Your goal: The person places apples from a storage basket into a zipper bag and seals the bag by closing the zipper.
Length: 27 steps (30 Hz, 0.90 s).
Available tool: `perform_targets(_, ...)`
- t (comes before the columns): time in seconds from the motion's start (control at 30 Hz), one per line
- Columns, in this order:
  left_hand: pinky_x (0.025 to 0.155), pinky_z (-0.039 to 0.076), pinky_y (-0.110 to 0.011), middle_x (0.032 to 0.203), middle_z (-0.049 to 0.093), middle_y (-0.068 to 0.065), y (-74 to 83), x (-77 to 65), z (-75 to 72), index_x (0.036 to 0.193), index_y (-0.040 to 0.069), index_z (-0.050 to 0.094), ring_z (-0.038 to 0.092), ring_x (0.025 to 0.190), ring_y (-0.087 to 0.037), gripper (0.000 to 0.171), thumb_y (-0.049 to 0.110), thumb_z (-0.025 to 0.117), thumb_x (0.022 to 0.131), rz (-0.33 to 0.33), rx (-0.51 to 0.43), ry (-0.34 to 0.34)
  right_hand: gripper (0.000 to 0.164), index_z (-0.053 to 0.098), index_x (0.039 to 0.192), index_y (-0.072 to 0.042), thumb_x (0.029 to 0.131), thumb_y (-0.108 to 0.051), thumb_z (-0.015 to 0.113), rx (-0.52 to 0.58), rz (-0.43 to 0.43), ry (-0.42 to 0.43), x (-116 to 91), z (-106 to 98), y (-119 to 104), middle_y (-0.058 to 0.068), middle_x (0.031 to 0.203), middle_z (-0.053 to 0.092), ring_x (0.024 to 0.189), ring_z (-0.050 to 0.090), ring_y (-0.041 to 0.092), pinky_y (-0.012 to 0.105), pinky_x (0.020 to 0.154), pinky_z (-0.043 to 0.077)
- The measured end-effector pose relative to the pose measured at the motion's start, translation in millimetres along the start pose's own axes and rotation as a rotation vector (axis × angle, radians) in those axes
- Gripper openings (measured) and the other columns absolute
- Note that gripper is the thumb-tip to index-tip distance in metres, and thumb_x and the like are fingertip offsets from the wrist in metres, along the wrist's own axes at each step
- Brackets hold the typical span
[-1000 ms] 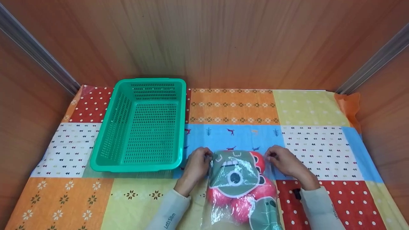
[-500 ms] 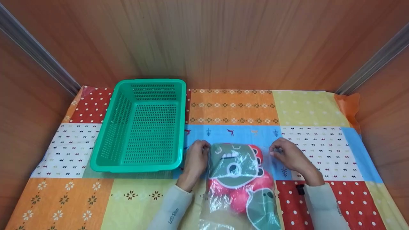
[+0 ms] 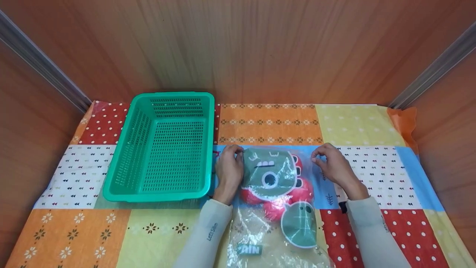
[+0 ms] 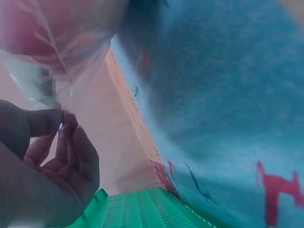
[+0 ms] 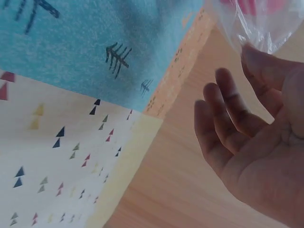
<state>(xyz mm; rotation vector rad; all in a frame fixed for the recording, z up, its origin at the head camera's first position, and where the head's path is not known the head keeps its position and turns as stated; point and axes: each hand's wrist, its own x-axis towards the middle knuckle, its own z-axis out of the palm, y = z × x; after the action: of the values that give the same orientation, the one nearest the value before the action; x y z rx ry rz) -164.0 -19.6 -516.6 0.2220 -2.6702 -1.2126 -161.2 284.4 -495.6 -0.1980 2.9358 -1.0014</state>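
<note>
A clear plastic bag [image 3: 256,227] with green and white cartoon printing lies in front of the person in the head view. Several pink-red round things [image 3: 301,191] show through its film. My left hand [image 3: 230,169] pinches the bag's upper left corner between thumb and fingertips; the left wrist view shows the film [image 4: 66,80] drawn to a point there. At the upper right corner my right hand [image 3: 336,167] pinches the film between thumb and index finger. Its other fingers [image 5: 223,118] are spread loosely in the right wrist view.
A green perforated plastic basket [image 3: 210,149] stands to the left, close beside the left hand, with nothing in it. Underneath is a patchwork-patterned cloth [image 3: 271,123]. Wooden panels [image 3: 238,48] close off the back and sides, and an orange flap [image 3: 405,123] hangs at the right edge.
Both hands have moved away from the person, towards the back, drawing the bag with them. More of its lower part, with a printed label, now shows. The basket has stayed in place.
</note>
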Motion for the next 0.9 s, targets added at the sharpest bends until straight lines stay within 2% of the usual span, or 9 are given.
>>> perform_targets(0.1, 0.094, 0.058, -0.046, 0.11, 0.073, -0.01, 0.9, 6.6, 3.1, 0.106, 0.006, 0.078, 0.072, 0.105, -0.029, 0.013, 0.0, 0.067, 0.101, -0.026, -0.037, 0.027, 0.006, 0.072, 0.102, -0.001, 0.103, -0.002, 0.065, 0.003, 0.009, 0.021, 7, 0, -1, 0.019, 0.113, 0.059, 0.106, 0.058, 0.038, 0.05, 0.089, 0.048)
perform_targets(0.3, 0.107, 0.054, -0.047, 0.12, 0.071, -0.011, 2.0, 17.4, 8.9, 0.115, 0.006, 0.076, 0.069, 0.114, -0.028, 0.017, 0.001, 0.064, 0.104, -0.079, -0.118, 0.043, 0.007, 0.071, 0.105, -0.002, 0.104, -0.005, 0.065, 0.008, 0.041, 0.059, 21, 1, -3, 0.018, 0.117, 0.058, 0.109, 0.057, 0.036, 0.051, 0.093, 0.049)
perform_targets(0.5, 0.1, 0.057, -0.043, 0.112, 0.07, -0.01, 3.5, 29.7, 16.2, 0.113, 0.006, 0.077, 0.068, 0.106, -0.026, 0.017, 0.002, 0.063, 0.104, -0.103, -0.135, 0.083, 0.009, 0.073, 0.106, 0.0, 0.104, -0.005, 0.066, -0.026, 0.049, 0.103, 36, 6, -2, 0.018, 0.114, 0.06, 0.107, 0.058, 0.036, 0.049, 0.09, 0.05)
perform_targets(0.7, 0.108, 0.052, -0.044, 0.12, 0.07, -0.005, 6.1, 42.0, 21.0, 0.118, 0.01, 0.076, 0.067, 0.116, -0.023, 0.018, 0.009, 0.062, 0.107, -0.148, -0.155, 0.109, 0.014, 0.073, 0.111, 0.0, 0.106, -0.008, 0.063, -0.01, 0.107, 0.108, 53, 9, -6, 0.017, 0.116, 0.057, 0.11, 0.057, 0.034, 0.049, 0.094, 0.052)
perform_targets(0.9, 0.108, 0.052, -0.045, 0.123, 0.07, -0.005, 7.0, 53.3, 22.2, 0.12, 0.011, 0.075, 0.067, 0.117, -0.023, 0.02, 0.008, 0.06, 0.108, -0.145, -0.131, 0.135, 0.011, 0.072, 0.108, -0.002, 0.106, -0.008, 0.063, -0.028, 0.124, 0.132, 69, 11, -13, 0.015, 0.113, 0.056, 0.106, 0.056, 0.032, 0.043, 0.086, 0.054)
